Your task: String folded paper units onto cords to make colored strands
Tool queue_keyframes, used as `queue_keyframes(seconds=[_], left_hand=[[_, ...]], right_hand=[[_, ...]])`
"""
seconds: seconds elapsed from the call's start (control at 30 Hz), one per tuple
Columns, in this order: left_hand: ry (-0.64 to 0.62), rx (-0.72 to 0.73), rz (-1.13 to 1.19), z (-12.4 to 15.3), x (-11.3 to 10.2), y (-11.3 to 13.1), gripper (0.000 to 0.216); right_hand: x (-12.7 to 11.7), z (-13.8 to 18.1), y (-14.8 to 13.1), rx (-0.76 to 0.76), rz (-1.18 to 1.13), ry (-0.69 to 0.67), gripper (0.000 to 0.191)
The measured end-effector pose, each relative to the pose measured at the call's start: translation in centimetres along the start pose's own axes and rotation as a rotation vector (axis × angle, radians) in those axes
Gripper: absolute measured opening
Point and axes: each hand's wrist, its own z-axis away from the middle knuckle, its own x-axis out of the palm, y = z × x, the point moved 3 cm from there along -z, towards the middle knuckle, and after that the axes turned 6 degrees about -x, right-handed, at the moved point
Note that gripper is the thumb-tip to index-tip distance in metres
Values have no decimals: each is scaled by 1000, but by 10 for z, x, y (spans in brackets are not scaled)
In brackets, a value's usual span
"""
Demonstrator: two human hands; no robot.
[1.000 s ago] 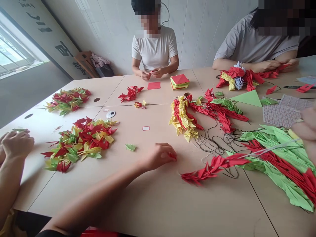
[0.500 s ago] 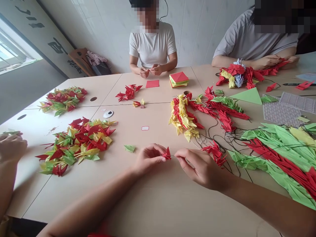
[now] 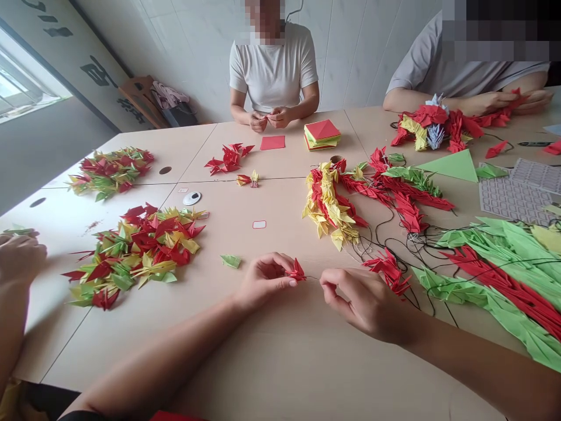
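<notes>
Between its thumb and fingers, my left hand (image 3: 268, 282) pinches a red paper crane (image 3: 297, 271) just above the table. A thin dark thread (image 3: 312, 278) runs from the crane to my right hand (image 3: 366, 301), whose thumb and forefinger are closed on its other end; whether a needle is there I cannot make out. Right behind my right hand lies a bunch of strung red cranes (image 3: 389, 272). A single green folded piece (image 3: 230, 261) rests beyond my left hand.
Left lies a heap of loose cranes (image 3: 142, 251), with another heap (image 3: 111, 169) behind. Strung garlands (image 3: 331, 204) and long green-and-red strands (image 3: 495, 286) with black cords cover the right. A paper stack (image 3: 322, 135) stands far back. Two people sit opposite; another person's hand (image 3: 21, 257) is at left.
My right hand has drawn slightly away to the right, so more thread shows between it and the crane. My left hand still holds the crane in nearly the same place.
</notes>
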Motion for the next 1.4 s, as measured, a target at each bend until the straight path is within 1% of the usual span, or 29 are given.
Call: queue_keyframes(seconds=[0.2,0.4,0.6,0.7,0.8,0.9,1.0,1.2,1.3,1.4], left_hand=[[8,4,-1,0,0,0,14],[25,22,-5,0,0,-1,14],[38,28,-26,1,-2,-1,19],[13,40,-58,3,0,0,14],[19,49,-67,3,3,1,8],[34,57,-45,4,6,0,15],[14,57,-42,6,8,0,25],[-10,70,-84,9,11,1,27],[-3,103,-124,9,11,3,35],[51,129,-137,8,9,4,45]], right_hand=[[0,-1,0,-14,23,-24,16],[1,0,1,-33,64,-20,17],[2,0,1,-70,142,-48,18],[4,0,-1,-91,159,-63,16],[8,1,-2,-95,161,-72,16],[14,4,-2,-69,118,-78,16],[19,8,-2,-29,15,-92,16],[22,11,-3,-9,-143,-52,16],[21,12,-2,-23,-163,-57,21],[19,13,-2,-67,-133,-54,23]])
